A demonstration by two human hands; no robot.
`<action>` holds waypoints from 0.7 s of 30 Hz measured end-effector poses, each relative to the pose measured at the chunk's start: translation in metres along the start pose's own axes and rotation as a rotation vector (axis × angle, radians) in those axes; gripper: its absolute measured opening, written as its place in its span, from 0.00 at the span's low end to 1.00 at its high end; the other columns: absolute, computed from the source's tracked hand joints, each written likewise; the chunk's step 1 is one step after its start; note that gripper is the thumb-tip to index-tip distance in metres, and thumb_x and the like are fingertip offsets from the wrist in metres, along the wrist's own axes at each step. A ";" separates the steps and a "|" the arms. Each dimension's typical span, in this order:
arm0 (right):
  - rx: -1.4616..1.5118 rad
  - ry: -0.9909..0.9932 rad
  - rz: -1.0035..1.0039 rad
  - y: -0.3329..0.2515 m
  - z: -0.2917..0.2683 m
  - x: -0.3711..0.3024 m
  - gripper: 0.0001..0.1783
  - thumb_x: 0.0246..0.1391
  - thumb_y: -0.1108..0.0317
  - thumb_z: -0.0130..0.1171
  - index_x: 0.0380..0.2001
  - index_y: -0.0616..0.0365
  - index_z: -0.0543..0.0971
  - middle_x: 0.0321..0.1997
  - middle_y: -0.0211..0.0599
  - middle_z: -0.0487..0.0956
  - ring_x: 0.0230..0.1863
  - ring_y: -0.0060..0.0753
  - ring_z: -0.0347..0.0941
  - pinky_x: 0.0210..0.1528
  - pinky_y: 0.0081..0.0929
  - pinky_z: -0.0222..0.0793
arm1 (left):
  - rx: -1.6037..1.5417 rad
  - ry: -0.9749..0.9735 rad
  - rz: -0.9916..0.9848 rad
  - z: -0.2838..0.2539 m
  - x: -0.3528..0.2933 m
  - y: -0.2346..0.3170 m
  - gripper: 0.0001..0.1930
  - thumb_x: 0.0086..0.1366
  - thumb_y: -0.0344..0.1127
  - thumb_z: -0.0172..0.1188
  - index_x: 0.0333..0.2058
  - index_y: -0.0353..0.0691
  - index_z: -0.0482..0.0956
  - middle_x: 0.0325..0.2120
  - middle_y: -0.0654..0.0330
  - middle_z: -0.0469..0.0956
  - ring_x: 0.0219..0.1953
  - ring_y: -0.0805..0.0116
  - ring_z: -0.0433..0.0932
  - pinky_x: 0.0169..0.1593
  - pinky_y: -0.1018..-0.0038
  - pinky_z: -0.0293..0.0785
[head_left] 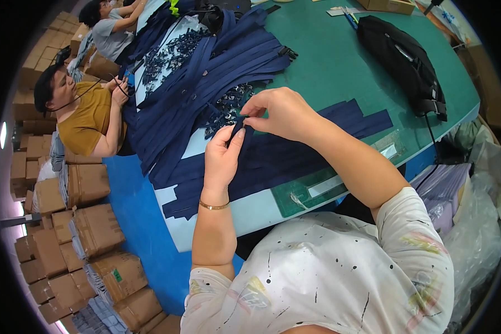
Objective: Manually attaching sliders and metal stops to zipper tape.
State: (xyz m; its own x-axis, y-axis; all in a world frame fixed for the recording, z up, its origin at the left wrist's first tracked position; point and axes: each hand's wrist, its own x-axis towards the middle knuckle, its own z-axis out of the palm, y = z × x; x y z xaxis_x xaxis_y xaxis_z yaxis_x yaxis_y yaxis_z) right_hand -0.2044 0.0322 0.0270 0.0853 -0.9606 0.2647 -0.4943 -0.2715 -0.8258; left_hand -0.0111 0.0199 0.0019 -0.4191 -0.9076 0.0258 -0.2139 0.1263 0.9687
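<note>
Both my hands meet over the near part of the table, pinching the end of a navy zipper tape [238, 127]. My left hand [221, 158], with a bracelet at the wrist, grips it between thumb and fingers. Thumb and forefinger of my right hand [281, 114] close on the same end from the right; any tiny part between them is too small to make out. Just beyond is a heap of small dark pieces with shiny metal bits [228, 106], which look like zipper sliders with pulls. Long navy zipper tapes [295, 153] lie beneath my hands.
More navy tapes [178, 125] and another slider heap [175, 55] spread across the green-topped table [317, 67]. A black bag [401, 58] lies at the right. Someone in a mustard shirt [86, 125] works at the left edge, another person beyond. Cardboard boxes [97, 225] are stacked left.
</note>
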 end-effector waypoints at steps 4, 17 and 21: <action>-0.024 -0.004 -0.031 -0.003 0.000 0.000 0.08 0.42 0.69 0.66 0.29 0.58 0.82 0.29 0.37 0.81 0.32 0.35 0.78 0.36 0.27 0.73 | 0.000 -0.012 0.042 0.001 0.000 0.000 0.09 0.65 0.31 0.56 0.39 0.31 0.78 0.31 0.67 0.73 0.31 0.81 0.66 0.35 0.84 0.62; -0.147 0.020 -0.095 0.000 0.004 -0.001 0.08 0.39 0.68 0.64 0.26 0.57 0.82 0.26 0.35 0.80 0.30 0.35 0.78 0.32 0.28 0.72 | 0.046 0.008 0.091 0.008 0.002 -0.007 0.07 0.65 0.30 0.54 0.34 0.30 0.76 0.27 0.63 0.70 0.28 0.75 0.66 0.32 0.80 0.63; -0.087 -0.032 -0.063 0.001 0.002 -0.002 0.08 0.39 0.68 0.65 0.27 0.57 0.82 0.27 0.36 0.80 0.30 0.36 0.78 0.32 0.28 0.72 | 0.095 0.003 0.111 0.005 0.002 -0.007 0.08 0.65 0.30 0.54 0.34 0.30 0.76 0.27 0.63 0.70 0.28 0.75 0.66 0.32 0.80 0.62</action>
State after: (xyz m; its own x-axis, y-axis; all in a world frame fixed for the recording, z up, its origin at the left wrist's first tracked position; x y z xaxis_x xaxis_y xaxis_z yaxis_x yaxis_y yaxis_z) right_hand -0.2030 0.0341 0.0250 0.1453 -0.9435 0.2979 -0.5599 -0.3266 -0.7615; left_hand -0.0145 0.0194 -0.0057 -0.4427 -0.8868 0.1325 -0.2485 0.2633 0.9321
